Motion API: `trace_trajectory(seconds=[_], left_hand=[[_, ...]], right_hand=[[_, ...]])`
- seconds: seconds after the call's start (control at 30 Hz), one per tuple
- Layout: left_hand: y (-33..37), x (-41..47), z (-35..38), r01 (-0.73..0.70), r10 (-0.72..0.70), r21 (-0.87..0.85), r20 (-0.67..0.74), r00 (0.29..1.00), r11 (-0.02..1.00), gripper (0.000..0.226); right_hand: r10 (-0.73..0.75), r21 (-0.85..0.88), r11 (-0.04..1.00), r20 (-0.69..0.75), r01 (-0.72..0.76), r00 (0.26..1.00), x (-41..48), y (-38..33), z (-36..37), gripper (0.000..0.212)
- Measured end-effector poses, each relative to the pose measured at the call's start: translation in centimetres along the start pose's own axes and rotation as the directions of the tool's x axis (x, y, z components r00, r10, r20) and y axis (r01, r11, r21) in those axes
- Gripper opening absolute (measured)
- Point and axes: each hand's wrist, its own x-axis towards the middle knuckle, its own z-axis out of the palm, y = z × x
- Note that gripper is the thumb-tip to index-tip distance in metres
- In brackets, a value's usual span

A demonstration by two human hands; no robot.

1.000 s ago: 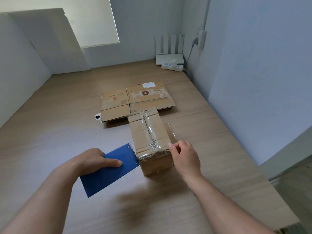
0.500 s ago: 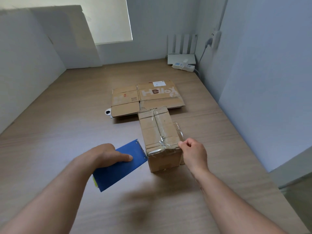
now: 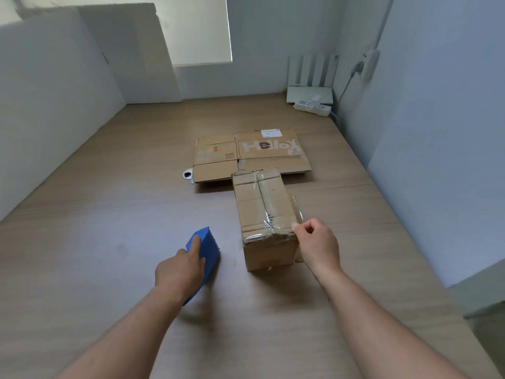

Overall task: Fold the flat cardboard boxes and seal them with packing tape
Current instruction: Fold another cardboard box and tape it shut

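Fingers, right hand (image 3: 318, 246): curling, seemingly pinching clear tape (image 3: 273, 228) at the near right top edge of the taped box (image 3: 259, 203), frame centre.
Fingers, left hand (image 3: 179, 272): gripping the blue dispenser (image 3: 209, 251), lower left of the box, apart.
Flat cardboard (image 3: 251, 157): lying just behind the box.

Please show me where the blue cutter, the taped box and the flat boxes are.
blue cutter (image 3: 208, 243): head view, the blue face beside the fingertip.
taped box (image 3: 247, 206): head view, the top face left of the seam.
flat boxes (image 3: 270, 147): head view, the panel printed "Hello".
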Motion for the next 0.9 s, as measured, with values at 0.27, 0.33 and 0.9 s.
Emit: trace_trajectory(seconds=[0.27, 0.33, 0.9], left_hand=[[3.5, -3.6, 0.1, -0.211, 0.052, -0.455, -0.337, 0.940, 0.865, 0.065], [6.3, -5.2, -1.4, -0.282, 0.112, -0.613, -0.301, 0.947, 0.738, 0.065], [11.6, -1.1, -5.1, 0.210, -0.174, -0.587, 0.119, 0.978, 0.782, 0.085]], right_hand=[[-0.026, -0.042, 0.999, 0.022, 0.027, 0.999, 0.0, 0.2, -0.3, 0.026], [-0.035, -0.045, 0.998, 0.020, 0.036, 0.999, 0.0, 0.2, -0.3, 0.027], [-0.109, -0.501, 0.855, 0.071, 0.130, 0.991, 0.4, -2.8, 1.0, 0.074]])
